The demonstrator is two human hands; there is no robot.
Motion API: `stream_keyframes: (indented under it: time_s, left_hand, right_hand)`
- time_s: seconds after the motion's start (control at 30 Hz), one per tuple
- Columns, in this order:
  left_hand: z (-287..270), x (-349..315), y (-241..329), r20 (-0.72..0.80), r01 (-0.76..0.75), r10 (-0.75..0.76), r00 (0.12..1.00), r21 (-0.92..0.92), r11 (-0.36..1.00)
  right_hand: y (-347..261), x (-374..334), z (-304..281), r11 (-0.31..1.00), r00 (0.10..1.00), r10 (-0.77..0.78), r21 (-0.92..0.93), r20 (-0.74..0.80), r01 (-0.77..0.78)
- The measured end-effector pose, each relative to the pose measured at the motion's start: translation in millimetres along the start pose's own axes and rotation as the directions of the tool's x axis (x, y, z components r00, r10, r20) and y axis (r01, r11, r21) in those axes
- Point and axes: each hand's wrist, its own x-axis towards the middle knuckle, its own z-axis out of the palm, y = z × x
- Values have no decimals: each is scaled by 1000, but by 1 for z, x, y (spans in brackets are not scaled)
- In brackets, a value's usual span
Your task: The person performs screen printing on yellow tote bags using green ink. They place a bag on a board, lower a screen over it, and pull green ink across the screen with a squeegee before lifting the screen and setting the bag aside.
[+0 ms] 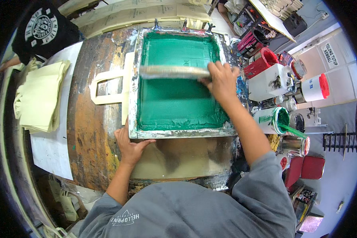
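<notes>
A screen printing frame (178, 134) with whitish, ink-crusted edges lies on the table, its mesh covered in green ink (174, 103). My right hand (223, 81) grips the right end of a long squeegee (172, 71), blurred by motion, which spans the mesh crosswise in its upper half. My left hand (131, 146) holds the frame's near left corner, thumb along the near edge and fingers at the left side. A pale yellow fabric bag (125, 95) lies under the frame, and its looped handle sticks out to the left.
Left of the worn wooden table (89, 139) lies a stack of pale yellow bags (43, 97). Ink tubs and cans stand along the right, including a green-smeared tub (267, 121) and a red one (261, 63). Clamps (184, 25) sit at the frame's far edge. Another person (45, 31) stands far left.
</notes>
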Motion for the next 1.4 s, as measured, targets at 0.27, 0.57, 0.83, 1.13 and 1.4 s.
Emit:
stream_keyframes:
  time_s: [0.27, 0.57, 0.83, 1.13, 1.4]
  left_hand:
    - [-32, 20, 21, -50, -62, 80, 996, 302, 951]
    - [53, 312, 73, 26, -482, 514, 857, 391, 784]
    - [80, 286, 42, -18, -474, 550, 835, 484, 735]
    - [19, 141, 76, 100, -492, 490, 866, 345, 799]
    - [-22, 83, 86, 19, -535, 540, 842, 161, 829]
  right_hand:
    - [47, 125, 16, 997, 959, -19, 74, 282, -1]
    - [42, 118, 47, 1000, 984, 16, -26, 178, -12]
    - [32, 81, 30, 999, 978, -52, 17, 200, 50]
    - [-34, -40, -69, 994, 964, -35, 106, 262, 8]
    - [-55, -86, -94, 994, 991, -13, 111, 135, -2]
